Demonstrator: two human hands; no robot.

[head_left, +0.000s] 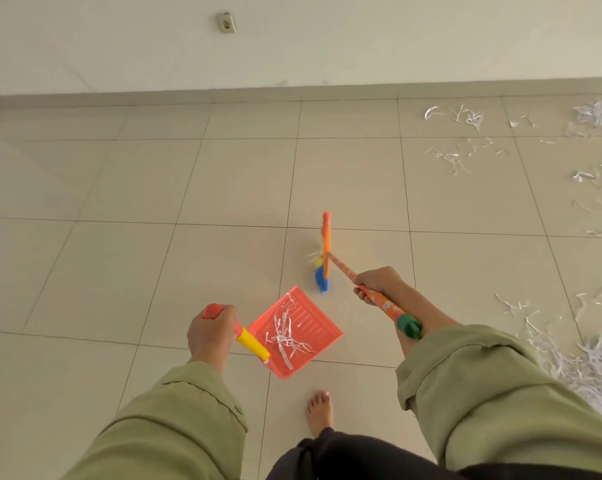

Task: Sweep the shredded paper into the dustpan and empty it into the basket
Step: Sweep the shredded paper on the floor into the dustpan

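fingers of my left hand (211,332) are curled round the red and yellow handle (247,341) of the dustpan (322,336), thumb side toward me, holding the pan tipped with its open lip pointing away and to the right. my right hand (379,284) is wrapped round the patterned orange shaft of the broom (327,252), low on the stick, with its green end cap back by my sleeve. the broom head hangs blurred just beyond the pan, apart from it, with a few strands caught in the bristles. a small tangle of shredded paper (287,336) already lies in the pan, while the bulk (594,362) is heaped well off to my right, with thinner scatter (465,116) farther out near the wall. i judge this as mid-task: one small load collected, most of the mess untouched. no basket is in view, so either i turn to find it and tip this load, or i swing right, set the pan lip flat on the floor tiles (136,271) beside the big heap and draw the broom toward it. keeping the pan level matters, since light strips slide out easily.
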